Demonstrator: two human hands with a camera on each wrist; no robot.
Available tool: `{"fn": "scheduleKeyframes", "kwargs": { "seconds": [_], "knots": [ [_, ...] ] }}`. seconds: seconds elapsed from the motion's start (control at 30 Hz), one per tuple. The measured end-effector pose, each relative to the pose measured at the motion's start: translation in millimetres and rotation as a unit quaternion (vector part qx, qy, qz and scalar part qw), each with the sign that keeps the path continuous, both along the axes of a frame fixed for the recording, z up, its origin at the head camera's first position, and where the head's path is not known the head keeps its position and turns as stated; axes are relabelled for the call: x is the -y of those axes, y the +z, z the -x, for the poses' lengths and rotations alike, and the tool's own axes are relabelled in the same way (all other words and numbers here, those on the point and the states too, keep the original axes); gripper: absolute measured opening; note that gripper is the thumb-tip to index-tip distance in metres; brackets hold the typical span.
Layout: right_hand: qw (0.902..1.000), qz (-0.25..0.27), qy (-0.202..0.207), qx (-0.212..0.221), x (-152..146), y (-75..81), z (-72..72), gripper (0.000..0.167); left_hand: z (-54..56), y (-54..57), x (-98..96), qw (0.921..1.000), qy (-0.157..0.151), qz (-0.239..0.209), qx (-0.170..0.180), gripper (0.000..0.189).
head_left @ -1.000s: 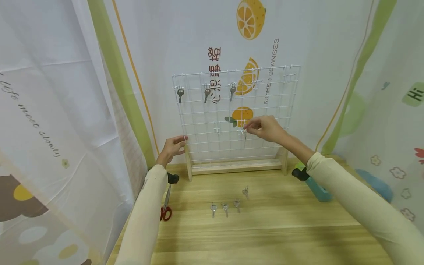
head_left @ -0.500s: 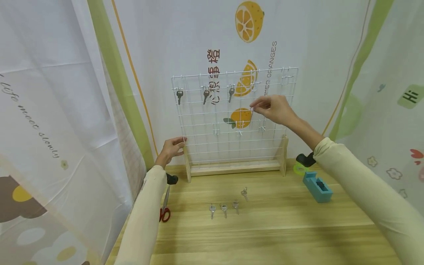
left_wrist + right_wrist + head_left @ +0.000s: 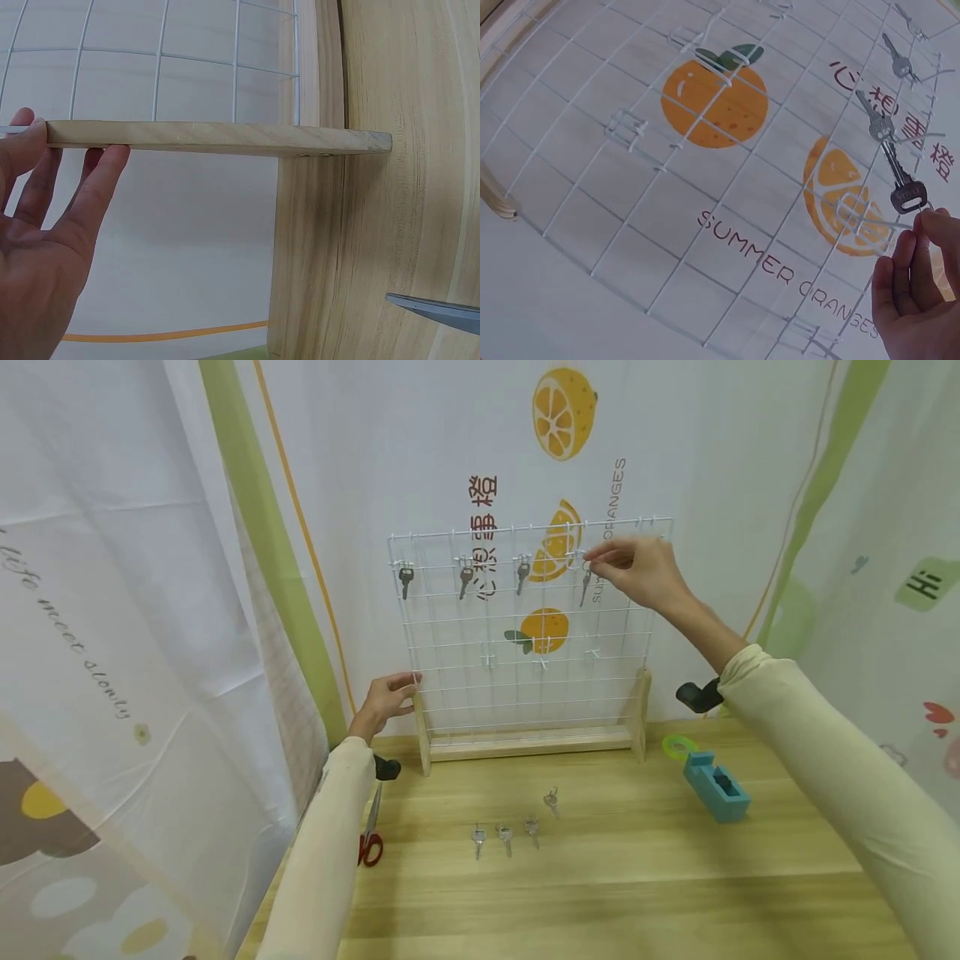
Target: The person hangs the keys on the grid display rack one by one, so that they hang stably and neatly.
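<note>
A white wire grid rack [image 3: 450, 627] stands upright in a wooden base [image 3: 525, 745]. My left hand [image 3: 386, 697] holds its left edge, with the thumb and fingers on either side of the wooden side post [image 3: 187, 135] in the left wrist view. By its small ring, my right hand [image 3: 645, 575] pinches a key [image 3: 586, 583] close to a white hook [image 3: 855, 210] in the upper row. The key [image 3: 904, 180] hangs from the fingertips; whether its ring touches the hook I cannot tell. Several keys [image 3: 522, 575] hang on hooks to the left.
Several loose keys [image 3: 506, 838] lie on the wooden table [image 3: 600, 893] before the rack. Red-handled scissors [image 3: 371, 847] lie at the left, by my forearm. A blue tape dispenser [image 3: 716, 787] and a yellow-green tape roll [image 3: 679, 747] are at the right. Lower hooks [image 3: 541, 663] bear no keys.
My right hand has moved up and to the right with the key, from a lower middle hook to the upper row. The left hand has stayed at the rack's edge.
</note>
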State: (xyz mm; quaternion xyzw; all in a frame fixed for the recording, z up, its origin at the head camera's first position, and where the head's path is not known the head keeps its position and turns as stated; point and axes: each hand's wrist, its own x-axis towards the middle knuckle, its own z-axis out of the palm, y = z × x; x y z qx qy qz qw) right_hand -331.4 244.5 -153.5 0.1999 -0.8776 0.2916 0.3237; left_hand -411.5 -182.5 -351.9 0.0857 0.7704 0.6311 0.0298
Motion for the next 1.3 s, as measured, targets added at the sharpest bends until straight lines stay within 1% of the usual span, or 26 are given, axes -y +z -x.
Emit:
{"fn": "scheduleKeyframes", "kwargs": {
  "seconds": [0.2, 0.33, 0.67, 1.07, 1.3],
  "knots": [
    [0.9992, 0.035, -0.02, -0.002, -2, 9.3, 5.3, 0.02, 0.3, -2.3, 1.1, 1.0, 0.003, 0.0, 0.001, 0.041],
    [0.9984, 0.048, -0.028, 0.013, -2, 11.0, 9.2, 0.021, 0.2, -2.9, 1.4, 1.0, 0.007, 0.003, -0.001, 0.04],
    [0.9973, 0.057, -0.032, 0.031, 4, 6.0, 23.5, 0.022, 1.0, -3.2, 2.0, 1.0, 0.004, 0.004, -0.003, 0.039],
    [0.996, 0.07, -0.053, 0.018, 9, -1.8, 41.0, 0.02, 1.3, -2.9, 2.0, 1.0, 0.0, -0.003, 0.0, 0.039],
    [0.9956, 0.067, -0.059, 0.026, 11, -2.0, 45.1, 0.022, 1.6, -1.2, 3.5, 1.0, -0.004, -0.005, 0.0, 0.04]
  ]
}}
